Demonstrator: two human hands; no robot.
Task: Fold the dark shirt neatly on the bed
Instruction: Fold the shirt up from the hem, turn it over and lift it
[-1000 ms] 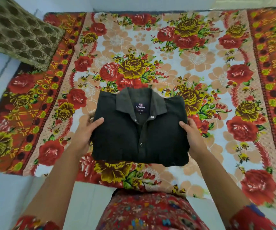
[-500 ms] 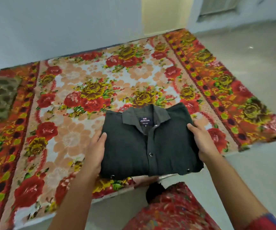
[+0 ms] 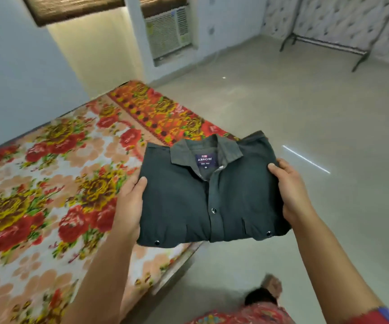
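Pale tiled floor (image 3: 317,108) fills the right side of the room, with a window AC (image 3: 169,33) set in the far wall and a metal frame (image 3: 324,43) standing at the back right. The bed (image 3: 36,188), in a loud red-and-yellow floral sheet, takes up the left.

The shirt (image 3: 188,204) is folded into a block and held up in the air, hiding the bed's near corner, half over the sheet and half over the floor. The left hand (image 3: 130,202) grips its left edge and the right hand (image 3: 291,190) its right edge, thumbs on top and fingers tucked underneath out of sight.

A second ago the shirt hung over the middle of the sheet; since then the view has swung right and the shirt with it.

Collar (image 3: 181,153) and label (image 3: 204,159) point away from the person, tipped a bit right. The button strip runs back toward them, and the block's longer side spans hand to hand.
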